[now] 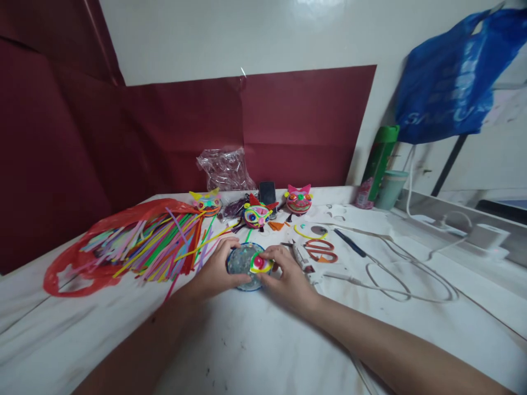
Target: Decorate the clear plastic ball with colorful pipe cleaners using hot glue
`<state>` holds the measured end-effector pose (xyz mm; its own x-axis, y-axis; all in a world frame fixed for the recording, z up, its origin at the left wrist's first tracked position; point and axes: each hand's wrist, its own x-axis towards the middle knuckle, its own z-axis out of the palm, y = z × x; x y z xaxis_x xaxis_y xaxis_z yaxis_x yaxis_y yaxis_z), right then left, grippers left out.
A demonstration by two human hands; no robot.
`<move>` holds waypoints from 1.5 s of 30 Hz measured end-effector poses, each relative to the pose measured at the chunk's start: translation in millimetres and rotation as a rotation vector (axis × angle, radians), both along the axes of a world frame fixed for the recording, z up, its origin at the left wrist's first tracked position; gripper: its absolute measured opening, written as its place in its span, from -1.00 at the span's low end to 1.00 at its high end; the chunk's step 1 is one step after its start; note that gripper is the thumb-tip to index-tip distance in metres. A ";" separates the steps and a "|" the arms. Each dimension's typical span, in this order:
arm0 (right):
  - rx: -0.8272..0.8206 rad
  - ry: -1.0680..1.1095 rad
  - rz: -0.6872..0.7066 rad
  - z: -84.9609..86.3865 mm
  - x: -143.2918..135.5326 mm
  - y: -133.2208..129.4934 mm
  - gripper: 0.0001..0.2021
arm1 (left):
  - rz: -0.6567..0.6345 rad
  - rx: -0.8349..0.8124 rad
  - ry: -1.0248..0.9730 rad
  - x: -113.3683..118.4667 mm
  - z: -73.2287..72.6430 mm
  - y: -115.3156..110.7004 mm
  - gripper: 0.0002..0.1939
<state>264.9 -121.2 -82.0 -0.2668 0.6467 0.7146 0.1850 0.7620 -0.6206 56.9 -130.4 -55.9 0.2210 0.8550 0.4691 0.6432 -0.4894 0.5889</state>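
Observation:
My left hand (220, 267) grips the left side of a round, greyish speckled disc with a blue rim (242, 269), thumb at its near edge and fingers around the far edge. A small eye-shaped piece (261, 263), white, yellow and green with a red centre, lies against the right part of the disc. My right hand (286, 274) pinches that piece between thumb and fingers at its right end. Whether the piece is fixed to the disc, I cannot tell. Beyond the disc stands a colourful decorated animal head with red ears (256, 215).
Left lies a red plastic bag (68, 277) with many coloured fuzzy strips (156, 247). Two more decorated heads, yellow-eared (207, 202) and pink-eared (298, 200), stand behind. Right are orange-handled scissors (321, 251), a glue tube (302, 257), a dark-handled tool (349, 242) and looping cables (411, 291).

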 end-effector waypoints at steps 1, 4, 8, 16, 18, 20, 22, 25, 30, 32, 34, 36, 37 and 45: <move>0.002 0.003 -0.003 0.0 -0.1 -0.2 -0.71 | -0.003 -0.023 -0.002 -0.2 0.1 -0.6 -0.33; -0.007 0.012 -0.003 0.5 -0.2 0.3 -0.73 | 0.004 -0.039 0.005 0.8 -0.6 -1.1 -0.28; -0.018 0.021 -0.012 1.0 0.1 0.6 -0.73 | 0.004 0.013 0.028 5.6 -2.7 -1.1 -0.30; -0.026 0.023 -0.020 1.4 -0.1 1.6 -0.72 | -0.009 0.007 -0.039 7.7 -4.8 1.3 -0.34; -0.030 0.019 -0.024 1.3 -1.0 1.1 -0.72 | 0.010 -0.021 -0.081 11.5 -4.7 -0.1 -0.38; -0.022 0.010 -0.025 1.2 -2.5 0.0 -0.72 | 0.084 -0.027 -0.118 19.5 -4.3 -3.7 -0.41; 0.004 -0.002 -0.024 1.0 -4.3 -1.1 -0.71 | 0.160 0.051 -0.123 29.1 -3.7 -8.6 -0.44; 0.034 -0.019 -0.025 0.8 -6.7 -1.3 -0.69 | 0.122 0.246 -0.047 38.3 -2.9 -13.8 -0.54; 0.002 -0.044 -0.016 4.0 -5.9 3.7 -0.63 | -0.040 0.307 0.036 32.8 -1.9 -8.1 -0.77; -0.038 -0.057 0.033 5.9 -3.8 7.0 -0.55 | -0.029 0.287 0.018 29.1 -0.4 -4.1 -0.82; -0.092 -0.034 0.092 6.2 -1.5 10.4 -0.49 | -0.003 0.261 -0.007 26.7 2.0 -1.6 -0.87; -0.129 0.011 0.117 4.6 0.3 13.5 -0.51 | 0.011 0.231 -0.033 25.2 5.1 -0.6 -0.88; -0.131 0.023 0.118 3.2 0.9 14.7 -0.54 | 0.017 0.213 -0.047 24.4 6.6 -0.3 -0.88; -0.067 -0.046 0.094 -3.4 -1.1 16.3 -0.55 | 0.041 0.048 -0.164 8.9 5.4 8.7 -0.81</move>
